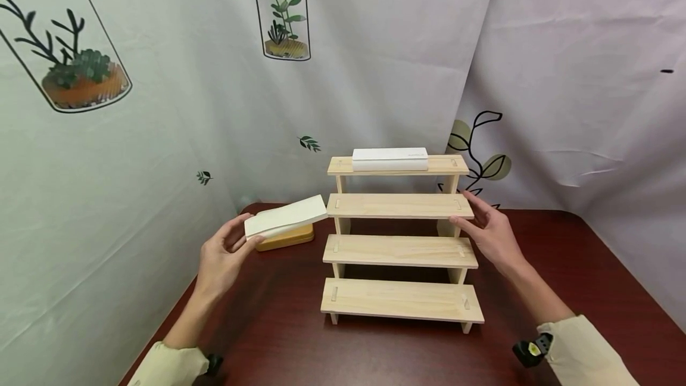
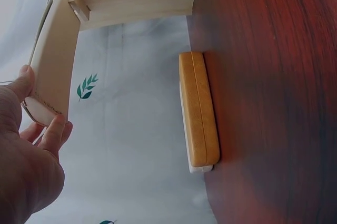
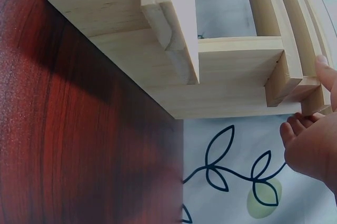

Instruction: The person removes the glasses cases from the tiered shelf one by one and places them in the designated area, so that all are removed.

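Observation:
A four-step wooden shelf (image 1: 399, 250) stands on the dark red table (image 1: 563, 290). A white box (image 1: 390, 159) lies on its top step. My left hand (image 1: 222, 255) pinches one end of a cream-white flat box (image 1: 286, 215), held in the air with its far end near the left end of the second step (image 1: 399, 205). In the left wrist view the fingers (image 2: 55, 129) and thumb grip the cream box (image 2: 55, 55) at its end. My right hand (image 1: 490, 231) touches the right end of the second step, fingers nearly straight; its fingertips (image 3: 295, 126) meet the shelf edge (image 3: 310, 89).
An orange-brown flat box (image 1: 286, 237) with a white underside lies on the table under the held box, close to the cloth backdrop (image 1: 161, 136); it also shows in the left wrist view as the orange box (image 2: 199, 110). Bare table lies in front of the shelf.

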The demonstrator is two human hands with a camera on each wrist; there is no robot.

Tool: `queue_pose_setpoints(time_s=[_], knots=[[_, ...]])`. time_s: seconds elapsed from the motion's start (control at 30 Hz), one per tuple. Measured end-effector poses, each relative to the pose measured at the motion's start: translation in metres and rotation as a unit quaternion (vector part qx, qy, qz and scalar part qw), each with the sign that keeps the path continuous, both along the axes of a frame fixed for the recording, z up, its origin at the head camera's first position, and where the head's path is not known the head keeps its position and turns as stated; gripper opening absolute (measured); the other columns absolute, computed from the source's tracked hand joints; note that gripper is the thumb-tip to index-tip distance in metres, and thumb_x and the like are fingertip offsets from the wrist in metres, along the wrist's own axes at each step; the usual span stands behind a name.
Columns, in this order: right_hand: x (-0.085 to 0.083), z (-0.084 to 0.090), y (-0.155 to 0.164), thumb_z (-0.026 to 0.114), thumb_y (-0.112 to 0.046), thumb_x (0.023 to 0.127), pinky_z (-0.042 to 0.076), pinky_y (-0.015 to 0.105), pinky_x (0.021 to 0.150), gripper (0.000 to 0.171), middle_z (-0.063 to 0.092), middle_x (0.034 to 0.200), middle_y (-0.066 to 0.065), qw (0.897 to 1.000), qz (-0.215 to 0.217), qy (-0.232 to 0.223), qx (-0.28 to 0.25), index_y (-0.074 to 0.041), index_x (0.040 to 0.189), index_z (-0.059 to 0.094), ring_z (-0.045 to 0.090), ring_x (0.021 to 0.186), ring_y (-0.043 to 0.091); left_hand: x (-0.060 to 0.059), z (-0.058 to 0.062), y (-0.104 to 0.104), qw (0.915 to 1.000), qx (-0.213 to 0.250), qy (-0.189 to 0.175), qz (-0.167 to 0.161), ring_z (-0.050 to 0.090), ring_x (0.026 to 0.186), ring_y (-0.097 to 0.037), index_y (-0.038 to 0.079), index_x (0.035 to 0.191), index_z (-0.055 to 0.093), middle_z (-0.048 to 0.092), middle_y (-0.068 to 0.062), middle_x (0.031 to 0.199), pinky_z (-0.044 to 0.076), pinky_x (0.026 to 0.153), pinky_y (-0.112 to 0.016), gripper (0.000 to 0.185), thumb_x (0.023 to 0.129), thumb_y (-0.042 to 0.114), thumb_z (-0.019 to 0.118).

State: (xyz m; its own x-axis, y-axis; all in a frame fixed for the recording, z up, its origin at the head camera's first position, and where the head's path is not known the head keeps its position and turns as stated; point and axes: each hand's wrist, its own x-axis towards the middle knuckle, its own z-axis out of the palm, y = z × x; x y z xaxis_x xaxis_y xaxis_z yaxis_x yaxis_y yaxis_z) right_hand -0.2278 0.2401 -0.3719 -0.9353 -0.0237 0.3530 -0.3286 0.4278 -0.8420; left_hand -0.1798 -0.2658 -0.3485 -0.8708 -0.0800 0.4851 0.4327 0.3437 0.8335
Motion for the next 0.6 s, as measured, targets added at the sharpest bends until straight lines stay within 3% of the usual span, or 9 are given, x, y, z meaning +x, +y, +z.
queue_pose_setpoints(time_s=[0.37, 0.6], knots=[[0.0, -0.001, 0.0, 0.073, -0.031, 0.092, 0.043, 0.003, 0.082, 0.077, 0.044, 0.15, 0.019, 1.0, 0.0, 0.011, -0.001, -0.015, 0.156, 0.032, 0.048, 0.132, 0.036, -0.019, -0.031, -0.02, 0.9998, -0.015, -0.001, 0.015, 0.064, 0.113, -0.015, 0.014, 0.135, 0.06, 0.062, -0.014, 0.132, 0.053, 0.083, -0.021, 0.055, 0.084, 0.015, 0.081], [-0.001, -0.001, 0.0, 0.073, -0.03, 0.092, 0.044, 0.003, 0.081, 0.077, 0.045, 0.149, 0.018, 1.0, 0.001, 0.012, -0.005, -0.015, 0.156, 0.033, 0.048, 0.132, 0.036, -0.022, -0.038, -0.024, 0.9991, -0.027, -0.015, 0.028, 0.062, 0.116, -0.027, 0.009, 0.137, 0.058, 0.059, -0.018, 0.135, 0.053, 0.082, -0.017, 0.056, 0.085, 0.013, 0.08]])
